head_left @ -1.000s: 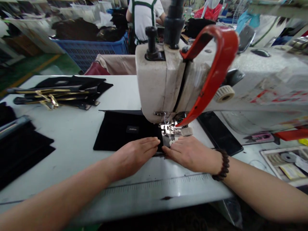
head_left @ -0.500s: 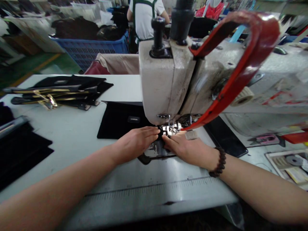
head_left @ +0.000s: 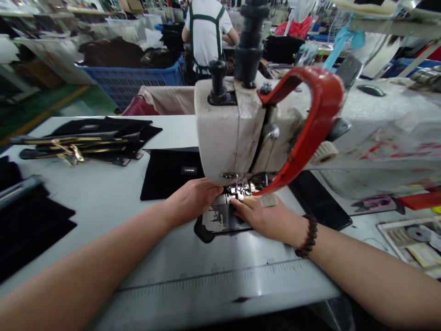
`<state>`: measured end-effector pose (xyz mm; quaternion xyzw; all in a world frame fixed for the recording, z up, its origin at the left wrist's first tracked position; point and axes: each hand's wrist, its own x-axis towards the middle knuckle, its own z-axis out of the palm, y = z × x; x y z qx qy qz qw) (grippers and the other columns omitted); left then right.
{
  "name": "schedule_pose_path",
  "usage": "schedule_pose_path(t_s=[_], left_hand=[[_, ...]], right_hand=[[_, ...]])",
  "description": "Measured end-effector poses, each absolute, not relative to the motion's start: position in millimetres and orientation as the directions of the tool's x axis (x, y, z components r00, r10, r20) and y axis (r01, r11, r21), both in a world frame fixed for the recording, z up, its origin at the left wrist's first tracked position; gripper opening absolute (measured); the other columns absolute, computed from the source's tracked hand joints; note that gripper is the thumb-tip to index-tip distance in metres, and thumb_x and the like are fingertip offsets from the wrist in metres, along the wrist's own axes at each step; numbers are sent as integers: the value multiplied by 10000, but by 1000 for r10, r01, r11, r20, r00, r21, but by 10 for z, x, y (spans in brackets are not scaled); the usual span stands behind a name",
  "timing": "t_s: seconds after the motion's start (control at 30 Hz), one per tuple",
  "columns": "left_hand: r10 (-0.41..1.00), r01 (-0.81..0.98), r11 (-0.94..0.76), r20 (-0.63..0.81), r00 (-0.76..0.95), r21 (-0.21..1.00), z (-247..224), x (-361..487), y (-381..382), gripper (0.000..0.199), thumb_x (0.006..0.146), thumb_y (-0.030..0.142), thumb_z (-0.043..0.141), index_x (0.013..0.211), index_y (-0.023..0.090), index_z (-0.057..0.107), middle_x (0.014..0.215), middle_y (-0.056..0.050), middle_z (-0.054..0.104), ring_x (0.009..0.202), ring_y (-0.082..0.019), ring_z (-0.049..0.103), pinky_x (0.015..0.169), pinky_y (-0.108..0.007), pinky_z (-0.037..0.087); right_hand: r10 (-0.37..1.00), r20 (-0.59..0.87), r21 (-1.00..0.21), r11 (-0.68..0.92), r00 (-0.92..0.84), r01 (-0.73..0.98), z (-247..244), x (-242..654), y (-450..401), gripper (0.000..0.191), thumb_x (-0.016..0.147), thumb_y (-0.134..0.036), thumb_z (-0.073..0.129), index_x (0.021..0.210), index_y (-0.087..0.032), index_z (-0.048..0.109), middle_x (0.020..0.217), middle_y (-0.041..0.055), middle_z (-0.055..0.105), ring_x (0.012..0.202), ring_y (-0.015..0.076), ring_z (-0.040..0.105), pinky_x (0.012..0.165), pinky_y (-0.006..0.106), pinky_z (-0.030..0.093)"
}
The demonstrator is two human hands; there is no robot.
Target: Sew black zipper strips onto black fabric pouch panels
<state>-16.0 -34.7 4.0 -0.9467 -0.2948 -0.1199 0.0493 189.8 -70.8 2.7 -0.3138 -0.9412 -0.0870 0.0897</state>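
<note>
A black fabric piece [head_left: 161,177] with a small lettered label [head_left: 189,170] lies flat left of the sewing machine [head_left: 220,133]; part of it is hidden behind the machine head. My left hand [head_left: 195,200] is closed on its near edge, fingers together, just left of the presser foot [head_left: 239,189]. My right hand [head_left: 265,216] is open and low over the metal needle plate [head_left: 220,218], with its fingertips beside the presser foot. Some of its fingers are hidden behind the machine's parts. A beaded bracelet [head_left: 307,236] circles the right wrist.
Black pieces with gold-coloured clasps [head_left: 74,154] are stacked back left; more black pieces [head_left: 31,220] lie nearer. A red curved guard [head_left: 319,110] arches over the machine. Pink-handled snips [head_left: 377,203] and a parts tray [head_left: 409,239] are right. A person [head_left: 206,34] works beyond a blue crate [head_left: 138,80].
The view has shifted, showing more of the machine's top. My left hand has drawn slightly left, and the black piece's near edge has moved back, baring more of the needle plate.
</note>
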Motion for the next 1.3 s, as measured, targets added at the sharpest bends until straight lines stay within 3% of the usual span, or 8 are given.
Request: schedule_pose_path(t_s=[0.17, 0.4, 0.53, 0.6, 0.7, 0.83, 1.1, 1.3], left_hand=[[490, 527, -844, 257, 833, -96, 53, -162, -351, 271, 874, 90, 343, 917, 101, 611, 922, -59, 669, 935, -159, 600, 866, -266, 472], [569, 574, -818, 212, 794, 44, 72, -190, -285, 253, 881, 153, 371, 914, 152, 621, 925, -38, 660, 892, -156, 605, 792, -268, 501], [657, 666, -746, 193, 729, 23, 201, -443, -168, 276, 897, 296, 393, 938, 166, 633, 963, -64, 635, 941, -209, 580, 814, -343, 484], [734, 744, -667, 150, 662, -17, 290, -556, -281, 346, 874, 390, 425, 1023, 140, 612, 931, -104, 627, 872, -238, 595, 769, -380, 497], [848, 843, -529, -67, 525, -97, 392, -540, -770, 542, 788, 481, 530, 1200, 130, 510, 859, -115, 616, 689, -225, 615, 634, -358, 526], [800, 803, -594, -137, 584, -45, 419, -232, -1470, 624, 654, 330, 707, 1228, 211, 493, 1174, -187, 519, 774, -239, 631, 578, -306, 542], [685, 687, -727, -85, 724, -14, 378, 87, -1569, 459, 727, 379, 645, 1104, 121, 603, 1092, -166, 605, 905, -278, 579, 739, -370, 523], [782, 787, -616, -106, 615, 24, 377, 78, -1614, 666, 652, 579, 627, 1166, 159, 562, 1206, -181, 536, 885, -302, 582, 690, -402, 523]], right_hand=[[564, 233, 89, 799, -792, 595, 36, 1902, -697, 228, 909, -211, 382, 982, -109, 572, 764, 63, 629, 675, 165, 557, 571, 307, 351], [564, 228, 72, 803, -793, 592, 26, 1891, -685, 232, 907, -228, 397, 971, -96, 576, 743, 69, 625, 671, 162, 558, 566, 287, 355], [554, 231, 71, 810, -800, 582, 10, 1912, -657, 231, 891, -259, 438, 978, -96, 577, 727, 62, 629, 661, 163, 562, 557, 282, 353], [536, 224, 69, 824, -814, 562, 24, 1944, -661, 234, 886, -279, 447, 973, -106, 580, 703, 49, 628, 627, 153, 558, 535, 275, 336], [462, 232, 46, 874, -856, 485, 83, 2006, -706, 259, 885, -319, 444, 990, -117, 569, 645, 19, 611, 546, 122, 524, 494, 261, 296], [351, 236, 7, 932, -906, 363, 169, 2051, -788, 271, 895, -315, 407, 1037, -129, 543, 640, 0, 597, 536, 107, 499, 522, 268, 305], [340, 71, -61, 940, -938, 336, 182, 2037, -850, 206, 888, -228, 390, 929, -137, 570, 657, 9, 604, 553, 105, 500, 535, 273, 274], [408, -52, -48, 911, -911, 411, 274, 2020, -887, 215, 868, -199, 424, 1021, -124, 555, 697, 24, 629, 569, 122, 542, 503, 263, 264]])
